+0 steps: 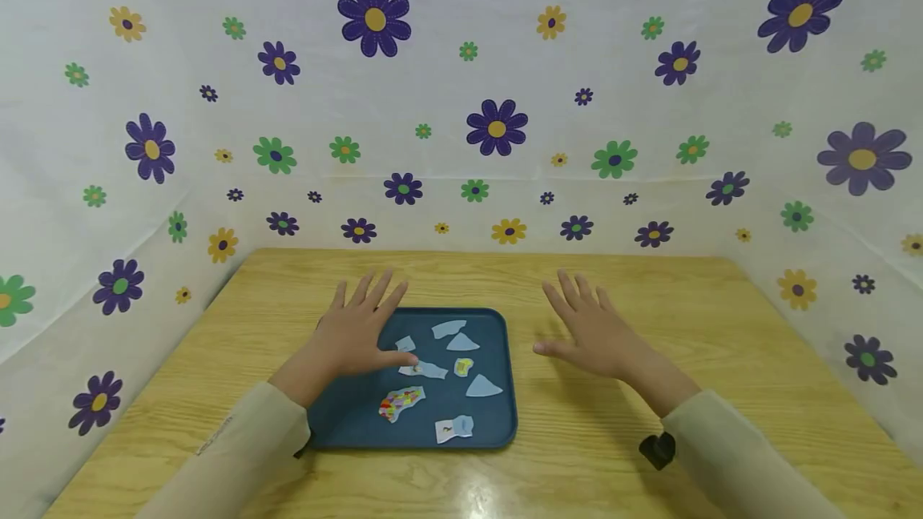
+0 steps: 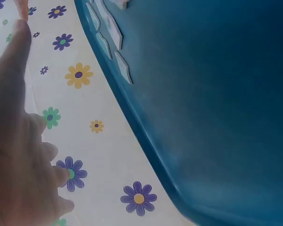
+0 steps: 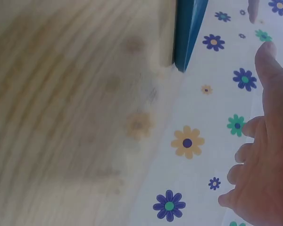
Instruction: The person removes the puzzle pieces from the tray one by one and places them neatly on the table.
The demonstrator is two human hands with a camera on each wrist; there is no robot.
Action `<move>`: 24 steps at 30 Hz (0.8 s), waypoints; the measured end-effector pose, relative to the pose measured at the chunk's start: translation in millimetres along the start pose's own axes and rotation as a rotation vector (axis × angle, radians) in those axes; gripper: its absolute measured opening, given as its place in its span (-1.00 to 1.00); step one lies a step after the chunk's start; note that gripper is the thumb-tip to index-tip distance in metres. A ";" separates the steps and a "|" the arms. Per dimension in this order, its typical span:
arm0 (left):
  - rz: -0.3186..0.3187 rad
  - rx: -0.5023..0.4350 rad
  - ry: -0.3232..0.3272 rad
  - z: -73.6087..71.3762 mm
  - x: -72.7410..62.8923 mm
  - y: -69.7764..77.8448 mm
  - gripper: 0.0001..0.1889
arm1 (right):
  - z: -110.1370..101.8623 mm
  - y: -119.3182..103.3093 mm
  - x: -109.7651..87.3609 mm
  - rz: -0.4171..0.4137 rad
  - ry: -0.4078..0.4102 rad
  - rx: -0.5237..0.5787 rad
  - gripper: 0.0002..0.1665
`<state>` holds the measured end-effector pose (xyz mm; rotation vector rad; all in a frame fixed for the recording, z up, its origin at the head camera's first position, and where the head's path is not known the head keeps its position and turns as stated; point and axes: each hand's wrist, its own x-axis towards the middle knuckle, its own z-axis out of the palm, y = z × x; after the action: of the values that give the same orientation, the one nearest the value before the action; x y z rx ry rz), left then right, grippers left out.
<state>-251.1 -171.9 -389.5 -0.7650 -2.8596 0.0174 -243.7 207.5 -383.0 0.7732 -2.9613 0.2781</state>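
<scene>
A dark blue tray (image 1: pixel 346 419) lies on the table, bearing several flat, irregular pieces. Among them are a many-coloured piece (image 1: pixel 401 404), a yellow-patterned piece (image 1: pixel 463 367), a pale blue triangular piece (image 1: pixel 484 387) and a white and blue piece (image 1: pixel 454 428). Over the tray's left part hovers my left hand (image 1: pixel 353 339), fingers spread and holding nothing; its thumb overlaps a pale piece (image 1: pixel 431 370) in the head view. To the right of the tray, my right hand (image 1: pixel 598 335) is held above the table, fingers straight, also with nothing in it.
The wooden table (image 1: pixel 613 463) reaches back to a white cloth (image 1: pixel 433 86) printed with flowers, which also stands along the left and right sides. A dark wrist strap (image 1: pixel 658 450) shows at the right sleeve (image 1: pixel 728 447).
</scene>
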 end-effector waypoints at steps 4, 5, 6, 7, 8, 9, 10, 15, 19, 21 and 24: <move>-0.011 -0.016 0.005 0.5 -13.1 -5.9 0.17 | 3.6 -6.9 -3.3 -0.036 0.031 0.025 0.11; -0.017 -0.025 0.007 0.2 -16.7 -7.9 0.17 | 4.9 -9.5 -4.1 -0.044 0.043 0.035 0.10; -0.026 -0.039 0.007 -0.1 -20.5 -10.1 0.16 | 6.2 -12.0 -4.8 -0.052 0.054 0.048 0.10; -0.034 -0.050 0.009 -0.4 -24.2 -12.7 0.16 | 7.7 -14.8 -5.2 -0.062 0.067 0.057 0.10; -0.042 -0.060 0.010 -0.7 -27.9 -15.7 0.16 | 9.1 -17.8 -5.8 -0.072 0.082 0.069 0.09; -0.051 -0.071 0.013 -0.9 -31.7 -19.1 0.16 | 10.8 -21.1 -6.5 -0.080 0.097 0.084 0.09; -0.060 -0.081 0.015 -0.8 -35.4 -22.7 0.15 | 12.5 -24.4 -6.5 -0.091 0.111 0.106 0.08; -0.134 -0.162 0.006 -2.2 -52.5 -40.3 0.08 | 20.8 -43.1 -6.2 -0.079 0.135 0.227 0.05; -0.196 -0.230 -0.017 -1.8 -62.3 -51.3 0.04 | 25.9 -56.0 -6.2 -0.041 0.096 0.387 -0.03; -0.218 -0.257 -0.025 -0.6 -65.3 -55.7 0.01 | 28.7 -60.1 -5.6 -0.035 0.072 0.451 -0.07; -0.239 -0.301 -0.031 1.7 -68.0 -61.4 -0.06 | 33.8 -65.2 -3.6 -0.030 0.037 0.541 -0.16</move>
<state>-223.9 -258.9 -399.2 -0.4660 -3.0005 -0.4450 -209.3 146.9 -406.3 0.8372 -2.8526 1.1050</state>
